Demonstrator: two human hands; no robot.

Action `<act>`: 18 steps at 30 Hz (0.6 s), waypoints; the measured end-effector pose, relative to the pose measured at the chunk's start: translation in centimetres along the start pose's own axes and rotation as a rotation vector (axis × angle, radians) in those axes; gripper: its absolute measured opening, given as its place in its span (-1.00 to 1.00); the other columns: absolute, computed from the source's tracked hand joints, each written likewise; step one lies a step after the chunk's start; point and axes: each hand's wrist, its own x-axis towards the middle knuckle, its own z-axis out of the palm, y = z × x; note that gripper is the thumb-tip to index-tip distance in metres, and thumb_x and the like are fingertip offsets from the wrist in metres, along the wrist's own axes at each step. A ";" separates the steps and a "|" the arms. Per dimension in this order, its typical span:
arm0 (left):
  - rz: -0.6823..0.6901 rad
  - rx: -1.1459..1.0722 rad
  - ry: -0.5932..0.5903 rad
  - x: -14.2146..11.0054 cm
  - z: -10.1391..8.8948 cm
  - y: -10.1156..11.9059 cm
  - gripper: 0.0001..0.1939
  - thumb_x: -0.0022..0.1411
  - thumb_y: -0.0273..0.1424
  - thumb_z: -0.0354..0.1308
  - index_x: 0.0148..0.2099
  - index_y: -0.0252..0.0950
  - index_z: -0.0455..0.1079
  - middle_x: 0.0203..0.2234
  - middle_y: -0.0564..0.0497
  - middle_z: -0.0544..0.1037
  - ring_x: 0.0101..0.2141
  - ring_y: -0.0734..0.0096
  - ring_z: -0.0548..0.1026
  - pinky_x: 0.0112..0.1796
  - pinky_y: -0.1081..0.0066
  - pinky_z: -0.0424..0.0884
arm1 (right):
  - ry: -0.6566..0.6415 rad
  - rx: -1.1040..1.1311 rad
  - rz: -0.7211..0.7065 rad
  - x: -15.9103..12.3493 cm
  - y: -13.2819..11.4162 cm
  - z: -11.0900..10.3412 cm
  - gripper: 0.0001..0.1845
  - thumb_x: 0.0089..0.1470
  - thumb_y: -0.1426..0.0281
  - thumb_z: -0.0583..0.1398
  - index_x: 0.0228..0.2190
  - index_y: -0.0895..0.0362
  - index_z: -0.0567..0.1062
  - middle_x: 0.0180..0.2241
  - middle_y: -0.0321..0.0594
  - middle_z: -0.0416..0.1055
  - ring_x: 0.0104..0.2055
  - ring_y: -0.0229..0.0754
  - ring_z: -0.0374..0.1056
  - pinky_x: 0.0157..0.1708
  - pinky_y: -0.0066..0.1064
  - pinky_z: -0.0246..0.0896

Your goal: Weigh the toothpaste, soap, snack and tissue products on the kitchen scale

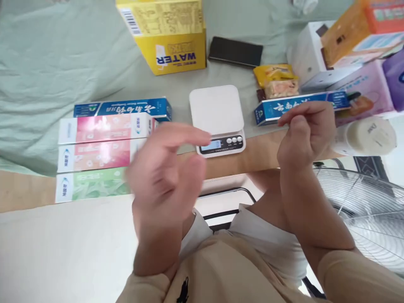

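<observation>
My left hand [167, 168], blurred by motion, hovers beside the right ends of the toothpaste boxes. Its thumb and index finger are apart, and I see nothing between them. My right hand [306, 134] is loosely closed, fingers curled in, over the lower edge of a blue toothpaste box [273, 110]; nothing shows in it. A white kitchen scale [216, 109] lies between my hands, its plate bare and its display lit. At the left, two pink toothpaste boxes [104, 128] and a green one [97, 185] lie side by side, below another blue toothpaste box [126, 107].
A yellow carton [179, 52] stands behind the scale, beside a black phone [236, 51]. Yellow snack packets [276, 75], a white box [311, 54], an orange box [353, 38] and a lidded tub [372, 134] crowd the right. A fan [362, 206] stands below the table edge.
</observation>
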 end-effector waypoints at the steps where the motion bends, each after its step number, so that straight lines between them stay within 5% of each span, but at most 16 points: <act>1: 0.095 -0.022 -0.110 0.1 2.4 -0.3 -0.83 0.34 -0.28 0.22 -0.05 0.01 0.58 -0.22 0.04 0.65 -0.18 0.21 0.62 -0.18 0.12 0.61 | 0.026 -0.025 0.014 0.6 0.6 -1.0 -0.77 0.16 0.16 0.08 -0.30 0.06 0.35 -0.37 -0.22 0.35 -0.37 -0.22 0.34 -0.32 -0.27 0.33; 5: -0.012 0.034 -0.289 0.5 11.0 -3.4 -0.86 0.35 -0.38 0.16 -0.07 -0.21 0.49 -0.20 -0.01 0.66 -0.16 0.33 0.64 -0.09 0.28 0.64 | 0.075 -0.108 0.164 3.0 3.9 -4.2 -0.82 0.19 0.24 0.08 -0.23 0.07 0.32 -0.25 -0.12 0.34 -0.20 -0.16 0.36 -0.17 -0.19 0.40; 9: 0.009 0.244 -0.416 1.1 16.8 -6.8 -0.66 0.29 -0.37 0.18 0.10 -0.22 0.41 0.11 -0.14 0.60 0.14 0.17 0.57 0.20 0.15 0.53 | 0.037 -0.098 0.342 3.9 6.8 -5.3 -0.76 0.24 0.22 0.04 -0.13 0.07 0.30 -0.15 -0.10 0.35 -0.11 -0.14 0.40 -0.21 -0.25 0.41; 14: 0.026 0.394 -0.545 2.1 20.0 -8.9 -0.32 0.32 -0.19 0.24 0.38 -0.26 0.15 0.43 -0.27 0.27 0.47 0.03 0.22 0.46 0.08 0.21 | 0.074 0.173 0.513 4.3 6.2 -5.7 -0.83 0.17 0.31 0.09 -0.18 0.05 0.37 -0.20 -0.26 0.36 -0.19 -0.31 0.40 -0.30 -0.45 0.29; 18: -0.014 0.518 -0.595 2.7 21.1 -9.4 -0.32 0.30 -0.23 0.29 0.38 -0.25 0.18 0.36 -0.26 0.35 0.40 -0.05 0.31 0.38 0.07 0.31 | 0.109 0.307 0.605 4.8 5.0 -5.6 -0.86 0.16 0.30 0.12 -0.22 0.05 0.38 -0.21 -0.28 0.35 -0.22 -0.35 0.38 -0.35 -0.50 0.23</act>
